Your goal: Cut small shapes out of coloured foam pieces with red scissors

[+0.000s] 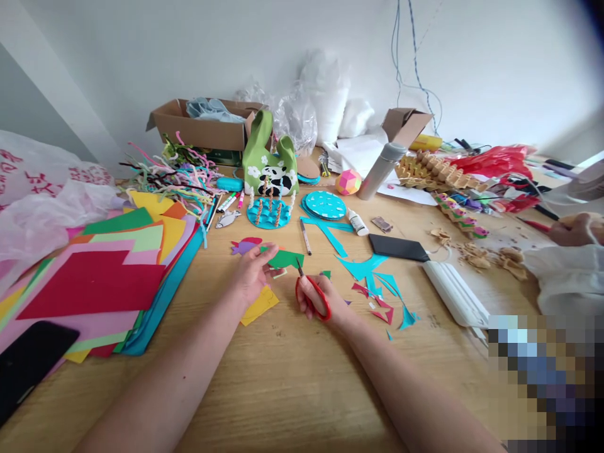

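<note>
Left hand (pixel 251 277), right hand (pixel 315 297): bare, short nails; forearms uncovered down to the bottom frame edge.

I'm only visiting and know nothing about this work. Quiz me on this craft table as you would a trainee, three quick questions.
1. True or false: the right hand grips the red-handled scissors.
2. The paper piece pinched in the fingers of the left hand is: A red, B green, C blue.
3. Which animal is pictured on the green bag standing at the back of the table?

Key: 1 true; 2 B; 3 a panda.
</note>
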A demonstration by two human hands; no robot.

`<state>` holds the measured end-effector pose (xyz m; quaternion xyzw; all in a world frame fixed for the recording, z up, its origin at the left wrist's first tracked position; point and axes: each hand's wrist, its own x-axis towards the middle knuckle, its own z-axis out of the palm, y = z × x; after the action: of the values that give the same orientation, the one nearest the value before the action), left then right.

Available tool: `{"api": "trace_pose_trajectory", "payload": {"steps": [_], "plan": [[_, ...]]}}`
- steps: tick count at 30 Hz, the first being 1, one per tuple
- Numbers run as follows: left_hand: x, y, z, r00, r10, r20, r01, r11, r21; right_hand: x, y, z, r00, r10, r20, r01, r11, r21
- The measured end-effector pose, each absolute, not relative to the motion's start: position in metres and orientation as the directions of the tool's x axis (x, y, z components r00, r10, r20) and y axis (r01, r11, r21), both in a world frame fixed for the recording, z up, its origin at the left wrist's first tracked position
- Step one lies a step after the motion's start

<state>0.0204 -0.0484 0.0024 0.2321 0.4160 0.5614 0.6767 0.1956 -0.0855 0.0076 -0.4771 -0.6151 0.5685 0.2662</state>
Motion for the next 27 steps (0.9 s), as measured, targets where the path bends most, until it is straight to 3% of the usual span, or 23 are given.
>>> {"api": "trace_pose_trajectory", "payload": {"steps": [4,16,27], "plan": [[0.032,-0.06,0.002,0.242,0.927,-0.287,-0.524,0.374,0.765,0.193,-0.088,0.005,-0.39,0.893,-0.224,0.242,-0.135,-0.961],[0.036,-0.066,0.003,0.113,0.965,-0.239,-0.481,0.263,0.836,0.192,-0.086,-0.003,-0.441,0.871,-0.218,0.253,-0.112,-0.961],[0.036,-0.066,0.004,0.139,0.966,-0.218,-0.46,0.258,0.849,0.194,-0.086,-0.001,-0.469,0.859,-0.204,0.247,-0.094,-0.964]]}}
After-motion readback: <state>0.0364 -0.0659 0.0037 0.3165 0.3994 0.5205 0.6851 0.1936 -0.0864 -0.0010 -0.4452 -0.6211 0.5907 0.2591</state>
